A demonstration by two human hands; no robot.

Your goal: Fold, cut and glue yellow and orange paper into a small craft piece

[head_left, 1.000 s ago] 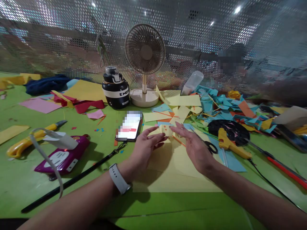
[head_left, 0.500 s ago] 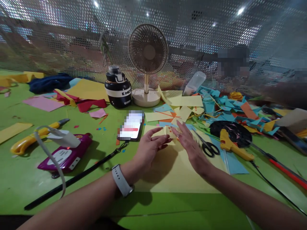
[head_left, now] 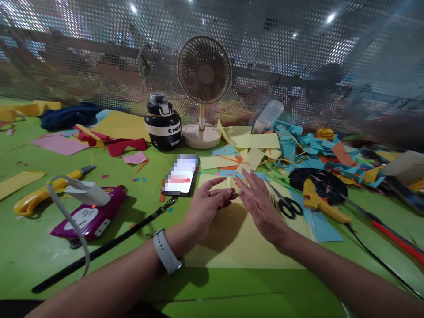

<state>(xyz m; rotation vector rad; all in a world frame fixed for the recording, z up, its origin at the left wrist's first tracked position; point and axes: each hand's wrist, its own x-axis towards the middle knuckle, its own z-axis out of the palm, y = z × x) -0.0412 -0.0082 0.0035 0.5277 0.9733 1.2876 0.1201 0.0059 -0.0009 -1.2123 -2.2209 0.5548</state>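
Observation:
My left hand (head_left: 208,201), with a pale watch strap (head_left: 165,251) on its wrist, is closed with thumb and fingers on a small cream-yellow paper piece (head_left: 226,182) that bears red dots. Much of that piece is hidden by the fingers. My right hand (head_left: 260,203) has its fingers stretched out, close against the right side of the piece; whether they touch it I cannot tell. Under both hands lies a large pale yellow sheet (head_left: 251,251). Scissors with black handles (head_left: 290,206) rest right beside my right hand.
Left stand a phone (head_left: 180,174) with a black strap, a purple power strip (head_left: 96,216) and a yellow-handled knife (head_left: 46,194). Right lie a yellow glue gun (head_left: 323,203) and paper scraps (head_left: 304,145). Behind are a fan (head_left: 202,137) and a black bottle (head_left: 163,128).
My right hand has shifted very slightly, its fingers a little nearer the paper piece. My left hand keeps its hold, and the table things stay put.

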